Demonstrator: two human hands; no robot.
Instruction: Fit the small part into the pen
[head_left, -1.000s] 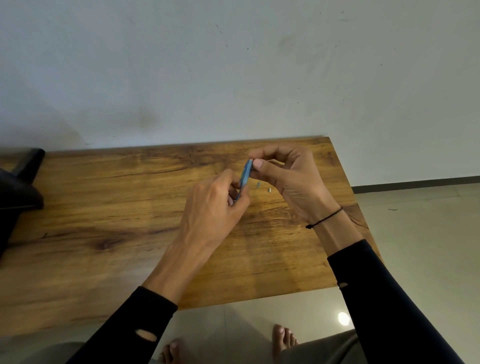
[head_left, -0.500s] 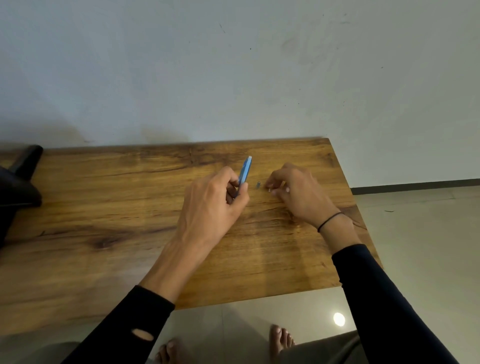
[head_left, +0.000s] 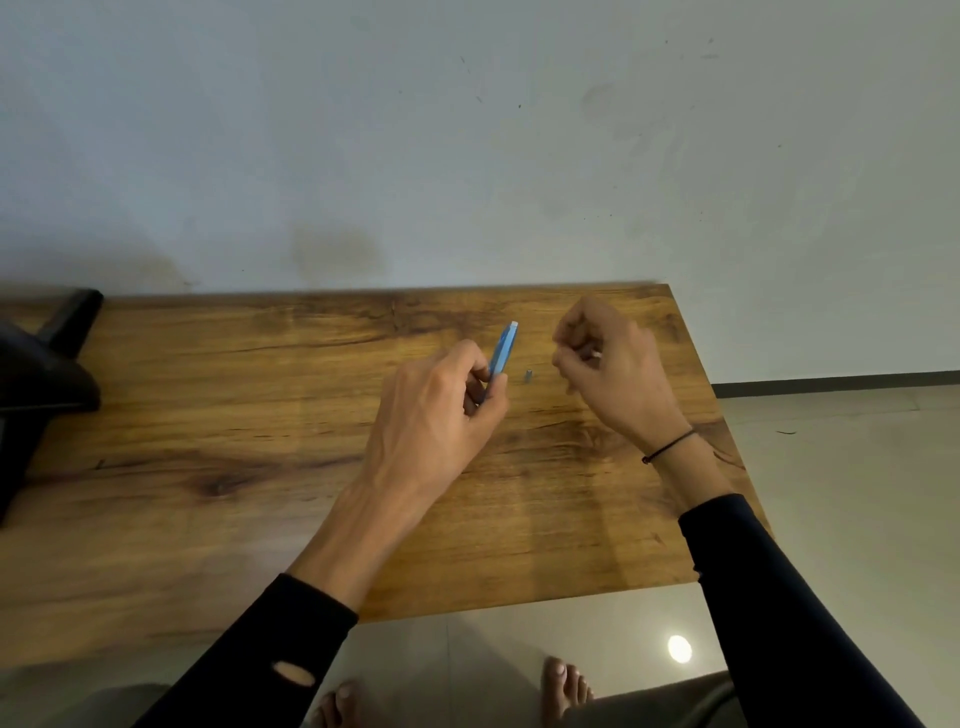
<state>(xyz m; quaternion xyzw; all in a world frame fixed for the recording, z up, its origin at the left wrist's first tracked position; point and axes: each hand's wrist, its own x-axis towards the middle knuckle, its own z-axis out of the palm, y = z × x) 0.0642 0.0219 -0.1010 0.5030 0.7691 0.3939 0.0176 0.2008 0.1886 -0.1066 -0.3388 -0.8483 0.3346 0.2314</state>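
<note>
Pinching a blue pen upright, the left hand is risking slippage while the right hand is curling round something tiny, maybe dropping it beside the small metal piece.

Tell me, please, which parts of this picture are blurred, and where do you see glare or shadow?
In the head view, the right hand is smeared by motion blur, so what it pinches cannot be told; the left hand and its blue pen are sharper. A round glare spot shines on the floor. The table shows soft arm shadows. Wide-angle distortion tilts the table's right edge.
</note>
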